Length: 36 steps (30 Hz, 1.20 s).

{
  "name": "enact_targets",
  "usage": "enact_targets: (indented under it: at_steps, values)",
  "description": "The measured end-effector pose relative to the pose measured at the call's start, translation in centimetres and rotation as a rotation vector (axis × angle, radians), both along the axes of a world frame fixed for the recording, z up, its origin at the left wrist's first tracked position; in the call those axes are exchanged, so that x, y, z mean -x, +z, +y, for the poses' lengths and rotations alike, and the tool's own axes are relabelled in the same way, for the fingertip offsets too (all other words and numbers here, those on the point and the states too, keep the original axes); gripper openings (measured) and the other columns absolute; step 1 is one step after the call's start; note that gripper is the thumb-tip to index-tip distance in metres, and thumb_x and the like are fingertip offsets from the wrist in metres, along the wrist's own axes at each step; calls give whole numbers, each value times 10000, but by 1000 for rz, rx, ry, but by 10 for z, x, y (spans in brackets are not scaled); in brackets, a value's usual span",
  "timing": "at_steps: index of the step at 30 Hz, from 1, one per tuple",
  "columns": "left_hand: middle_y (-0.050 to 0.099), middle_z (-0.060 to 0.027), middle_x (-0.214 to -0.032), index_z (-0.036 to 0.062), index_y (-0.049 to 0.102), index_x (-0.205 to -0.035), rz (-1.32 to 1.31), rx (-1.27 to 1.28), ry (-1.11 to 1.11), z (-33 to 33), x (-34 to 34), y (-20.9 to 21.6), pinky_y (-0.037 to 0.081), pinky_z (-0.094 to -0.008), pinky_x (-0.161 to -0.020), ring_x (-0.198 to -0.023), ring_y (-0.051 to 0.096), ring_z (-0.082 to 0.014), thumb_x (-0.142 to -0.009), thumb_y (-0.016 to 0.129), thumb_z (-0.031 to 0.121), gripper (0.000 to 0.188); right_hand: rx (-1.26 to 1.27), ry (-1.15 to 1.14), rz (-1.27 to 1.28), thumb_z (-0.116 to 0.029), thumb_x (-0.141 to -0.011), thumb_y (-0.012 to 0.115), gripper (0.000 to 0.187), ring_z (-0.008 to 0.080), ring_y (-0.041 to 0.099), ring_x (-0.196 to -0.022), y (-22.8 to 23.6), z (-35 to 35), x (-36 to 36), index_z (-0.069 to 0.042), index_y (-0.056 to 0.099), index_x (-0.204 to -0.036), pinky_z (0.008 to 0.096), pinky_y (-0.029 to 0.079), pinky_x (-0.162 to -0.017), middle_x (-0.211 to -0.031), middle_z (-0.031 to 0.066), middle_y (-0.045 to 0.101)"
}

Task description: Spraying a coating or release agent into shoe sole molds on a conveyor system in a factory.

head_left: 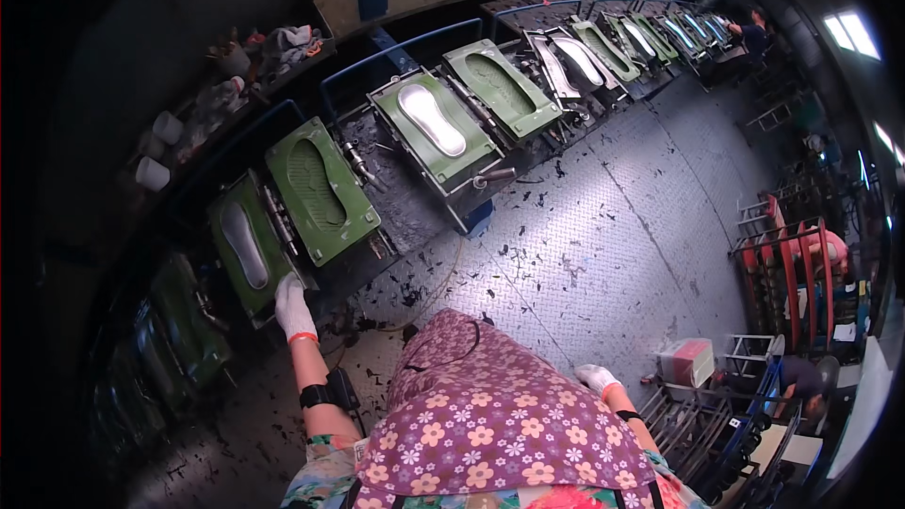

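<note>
My left hand (291,309), in a white knit glove with a red cuff, is at the near corner of a green shoe-sole mould half (268,285). Its fingers look closed on the edge there, though the glove hides exactly what they grip. A silver sole-shaped core (243,245) lies on that half. Joined beside it is the other green half (346,232), with a ribbed sole cavity. Out to the right of my flowered apron (481,415) hangs my right hand (596,378), gloved too, its fingers loosely apart and holding nothing.
Farther along the bench stands another opened mould (471,155) with a handle (494,176); more moulds follow it. Darker moulds (174,320) are at left. Black scraps litter the metal floor (584,245). White cups (152,173) sit behind. People work near racks (792,273) at right.
</note>
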<state>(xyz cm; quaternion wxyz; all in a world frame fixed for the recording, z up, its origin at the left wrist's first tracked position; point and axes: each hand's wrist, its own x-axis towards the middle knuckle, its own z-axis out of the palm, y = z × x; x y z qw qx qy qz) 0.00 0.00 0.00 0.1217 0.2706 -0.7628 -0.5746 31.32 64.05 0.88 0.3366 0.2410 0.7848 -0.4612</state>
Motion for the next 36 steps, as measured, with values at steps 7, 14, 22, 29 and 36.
enact_targets:
  at_steps: [7, 14, 22, 29, 36]
  values:
    - [673, -122, -1324, -41, 680, -1286, -31, -27, -12, 50, 0, 4, 410, -338, -1115, -1240, 599, -221, -990, 605, 191, 384, -5, -53, -36, -243, -932, 533, 227, 180, 499, -494, 8, 45, 8, -77, 613, -801, 349, 438, -504, -619, 54, 567]
    - [676, -117, -1323, -38, 683, -1286, -39, -59, 18, 83, 3, 9, 415, -337, -1113, -1240, 603, -219, -995, 608, 198, 382, 38, -11, 14, -241, -932, 540, 193, 178, 497, -497, 8, 83, 19, -88, 604, -832, 354, 446, -514, -629, 58, 575]
    - [682, -123, -1317, -45, 680, -1286, -35, -92, 10, 121, 8, 4, 412, -338, -1117, -1248, 604, -223, -1008, 596, 213, 388, -9, 13, -39, -264, -957, 541, 220, 172, 519, -516, 8, 122, 29, -73, 618, -877, 355, 459, -522, -662, 48, 592]
    - [672, -142, -1344, -65, 646, -1328, -73, -136, -39, 155, 10, 14, 416, -345, -1118, -1251, 602, -230, -1006, 577, 224, 439, -88, -193, -311, -258, -945, 548, 231, 185, 574, -541, 30, 145, 50, -65, 643, -860, 359, 460, -525, -688, 63, 625]
    - [658, -191, -1360, -89, 633, -1332, -88, -89, -132, 177, 18, 11, 423, -370, -1121, -1251, 604, -277, -999, 544, 260, 491, -122, -141, -321, -311, -954, 552, 276, 203, 581, -585, 57, 177, 64, -77, 659, -853, 390, 480, -565, -752, 66, 659]
